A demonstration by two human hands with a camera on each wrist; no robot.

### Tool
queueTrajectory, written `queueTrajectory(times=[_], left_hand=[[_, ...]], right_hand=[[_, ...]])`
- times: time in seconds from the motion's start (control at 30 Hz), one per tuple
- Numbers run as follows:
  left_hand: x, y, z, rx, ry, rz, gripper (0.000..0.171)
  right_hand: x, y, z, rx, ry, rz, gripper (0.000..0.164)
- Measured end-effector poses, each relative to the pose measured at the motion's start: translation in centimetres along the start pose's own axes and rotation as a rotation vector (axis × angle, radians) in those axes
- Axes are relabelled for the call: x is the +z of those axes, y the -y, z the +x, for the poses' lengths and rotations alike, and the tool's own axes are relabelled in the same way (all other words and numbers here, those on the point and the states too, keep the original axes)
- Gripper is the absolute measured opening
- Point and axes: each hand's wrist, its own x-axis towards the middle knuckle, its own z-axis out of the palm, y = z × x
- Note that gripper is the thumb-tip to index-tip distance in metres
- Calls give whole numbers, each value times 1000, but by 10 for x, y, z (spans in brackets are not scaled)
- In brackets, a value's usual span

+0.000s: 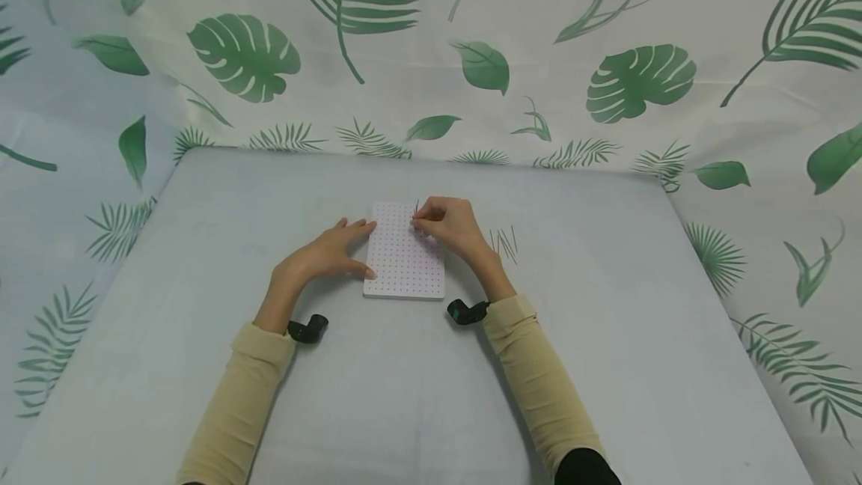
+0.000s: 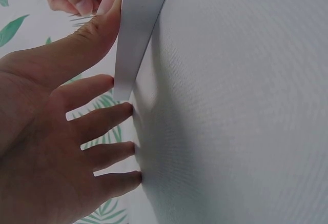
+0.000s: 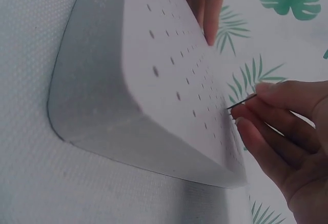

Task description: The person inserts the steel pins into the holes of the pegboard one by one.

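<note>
A white board (image 1: pixel 404 279) with rows of small holes lies flat on the table. Along its left edge, the left hand (image 1: pixel 328 251) spreads its fingers, with the index fingertip and thumb touching the board; the left wrist view shows the other fingertips (image 2: pixel 134 148) down at the table. Over the far right part of the board is the right hand (image 1: pixel 450 224), pinching a thin dark pin (image 3: pixel 241 102) between thumb and fingertips. The pin's lower end is close over the holes. A few thin pins (image 1: pixel 415 209) stand up at the board's far edge beside the right fingertips.
Several loose thin pins (image 1: pixel 514 238) lie on the table right of the board, near the right wrist. A white cloth covers the table (image 1: pixel 377 410). Behind it hangs a leaf-patterned curtain (image 1: pixel 404 43). Dark wrist cameras (image 1: pixel 308 329) stick out from both wrists.
</note>
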Motion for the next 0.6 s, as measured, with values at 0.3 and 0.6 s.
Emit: queueTrajectory(times=[0.3,0.6], left_hand=[[-1,0,-2,20,-3,1,94],[0,1,-1,21,-2,-9,95]], right_hand=[[1,0,0,30,8,-76,4],[1,2,1,24,45,-162,9]])
